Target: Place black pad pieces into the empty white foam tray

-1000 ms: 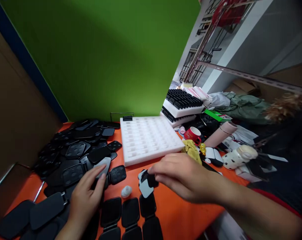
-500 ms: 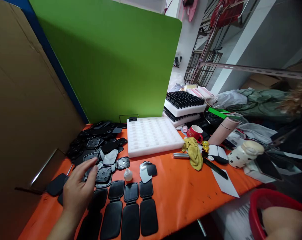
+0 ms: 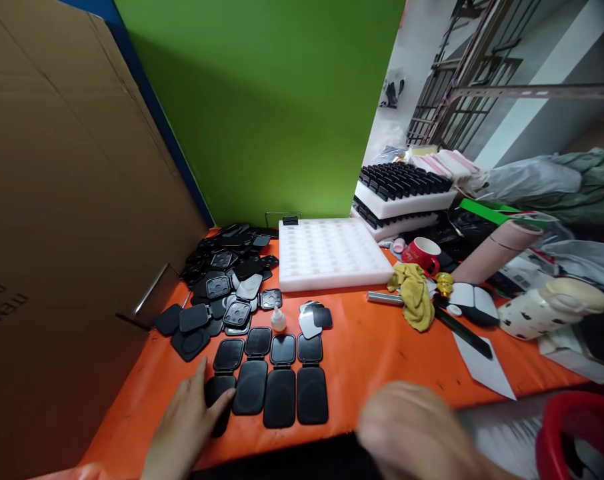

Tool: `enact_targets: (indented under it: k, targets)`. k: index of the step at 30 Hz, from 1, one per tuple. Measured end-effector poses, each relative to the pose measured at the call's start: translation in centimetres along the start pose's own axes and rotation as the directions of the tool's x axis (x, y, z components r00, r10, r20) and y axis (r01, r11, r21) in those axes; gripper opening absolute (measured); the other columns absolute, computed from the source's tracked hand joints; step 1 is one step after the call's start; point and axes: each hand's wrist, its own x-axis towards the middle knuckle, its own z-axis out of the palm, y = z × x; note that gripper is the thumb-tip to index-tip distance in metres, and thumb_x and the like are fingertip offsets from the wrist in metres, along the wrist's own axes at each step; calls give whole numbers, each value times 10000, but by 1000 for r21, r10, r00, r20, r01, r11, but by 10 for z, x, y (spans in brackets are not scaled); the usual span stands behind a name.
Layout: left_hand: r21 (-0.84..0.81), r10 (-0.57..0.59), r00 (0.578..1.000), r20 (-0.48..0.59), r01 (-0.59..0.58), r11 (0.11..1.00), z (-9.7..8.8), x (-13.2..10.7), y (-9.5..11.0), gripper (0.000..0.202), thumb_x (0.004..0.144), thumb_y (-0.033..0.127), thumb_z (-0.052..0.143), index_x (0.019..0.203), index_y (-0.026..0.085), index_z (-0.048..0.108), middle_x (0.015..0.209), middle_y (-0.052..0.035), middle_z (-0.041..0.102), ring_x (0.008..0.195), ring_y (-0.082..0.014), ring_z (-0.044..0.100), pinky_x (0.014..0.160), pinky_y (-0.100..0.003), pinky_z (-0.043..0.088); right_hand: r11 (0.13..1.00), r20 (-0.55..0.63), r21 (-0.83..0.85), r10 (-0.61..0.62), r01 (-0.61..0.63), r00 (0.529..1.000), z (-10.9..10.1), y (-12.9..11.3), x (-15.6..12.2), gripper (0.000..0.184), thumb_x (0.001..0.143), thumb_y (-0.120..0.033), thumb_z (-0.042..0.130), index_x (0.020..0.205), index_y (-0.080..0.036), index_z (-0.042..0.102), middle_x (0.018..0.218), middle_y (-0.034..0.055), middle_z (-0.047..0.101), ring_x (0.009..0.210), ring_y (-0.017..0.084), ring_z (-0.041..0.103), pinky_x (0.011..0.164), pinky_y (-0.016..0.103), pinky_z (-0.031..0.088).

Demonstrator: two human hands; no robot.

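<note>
My left hand [image 3: 189, 420] rests flat on the orange table [image 3: 372, 347] at its front edge, fingers spread, touching the leftmost of a row of open black hinged cases [image 3: 277, 377]. My right hand [image 3: 412, 433] is a blurred shape low in the frame, over the table's front edge, holding nothing that I can see. Behind the row stand a small white bottle [image 3: 278, 320] and a few loose grey and black pads [image 3: 315, 319]. A heap of black case parts [image 3: 227, 273] lies at the back left.
A white foam tray [image 3: 332, 253] with empty pockets sits mid-table. Behind it are stacked trays of black parts [image 3: 402, 193]. To the right lie a yellow cloth [image 3: 412, 293], a red mug [image 3: 422, 253], a spotted white bottle [image 3: 547, 310]. Cardboard wall left, green screen behind, red bin [image 3: 577, 433] lower right.
The view has pulled back and swung right. My left hand left the heap and slid down to the front row of cases. My right hand let go of the pads and withdrew toward me.
</note>
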Motion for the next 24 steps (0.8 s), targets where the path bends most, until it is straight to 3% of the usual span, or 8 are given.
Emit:
enact_targets:
  k: [3, 5, 7, 9, 12, 15, 19, 24]
  targets:
    - [-6, 12, 1000, 1, -12, 1000, 1, 2, -5, 746, 763, 592, 406, 1336, 125, 305, 1163, -163, 512, 1089, -335, 497, 826, -439, 444, 991, 59, 122, -58, 51, 997, 35, 0, 29, 376, 891, -380, 284, 1219, -364, 468, 1075, 22, 625, 963, 195, 577, 837, 326, 477]
    - [22, 155, 985, -74, -154, 988, 7, -2, -10, 671, 787, 547, 416, 1333, 167, 327, 1260, -150, 463, 1151, -316, 459, 898, -445, 412, 993, 78, 118, -22, 13, 997, 63, 4, 40, 430, 873, -462, 349, 1274, -326, 422, 1265, 20, 511, 1146, 209, 469, 948, 334, 413]
    - [88, 346, 931, -114, -337, 937, 14, -10, -15, 607, 798, 506, 441, 1330, 227, 350, 1386, -123, 350, 1247, -316, 354, 970, -481, 348, 998, 105, 61, -13, 7, 994, 85, 13, 48, 636, 810, -563, 430, 1366, -289, 285, 1447, 45, 245, 1307, 276, 232, 1057, 437, 255]
    - [161, 497, 863, -97, -479, 863, 20, -21, -14, 587, 794, 490, 472, 1329, 276, 358, 1447, -95, 256, 1299, -333, 249, 994, -540, 290, 1000, 133, 26, 1, -4, 991, 99, 22, 54, 853, 705, -661, 501, 1398, -270, 193, 1480, 75, 71, 1335, 324, 77, 1071, 512, 143]
    - [225, 631, 774, -51, -607, 762, 24, -33, 4, 597, 803, 479, 473, 1350, 307, 307, 1457, -76, 230, 1312, -329, 212, 997, -570, 261, 1000, 147, 2, 8, -8, 989, 106, 29, 59, 1000, 606, -720, 545, 1402, -239, 178, 1477, 108, 38, 1335, 330, 33, 1069, 524, 105]
    - [206, 720, 693, 21, -708, 675, 26, -36, 35, 673, 788, 506, 486, 1377, 321, 217, 1463, -65, 203, 1317, -322, 198, 1004, -580, 234, 997, 147, -77, -11, 23, 989, 112, 32, 53, 936, 669, -560, 621, 1405, -194, 174, 1472, 124, 68, 1338, 307, 52, 1081, 487, 129]
    - [126, 773, 623, 120, -782, 611, 37, -34, 62, 944, 628, 541, 644, 1395, 283, 157, 1463, -100, 171, 1311, -343, 195, 1013, -578, 227, 986, 132, -153, -44, 64, 990, 117, 40, 26, 814, 750, -265, 577, 1414, -146, 122, 1468, 104, 104, 1339, 278, 91, 1087, 441, 203]
    - [127, 799, 598, 61, -799, 588, 54, -46, 59, 790, 702, 147, 554, 1392, 255, 187, 1454, -56, 232, 1303, -262, 262, 1038, -429, 313, 971, 54, -238, 35, -21, 998, 112, 57, -7, 768, 732, -82, 463, 1415, -197, 133, 1452, 78, 198, 1316, 247, 217, 1048, 414, 315]
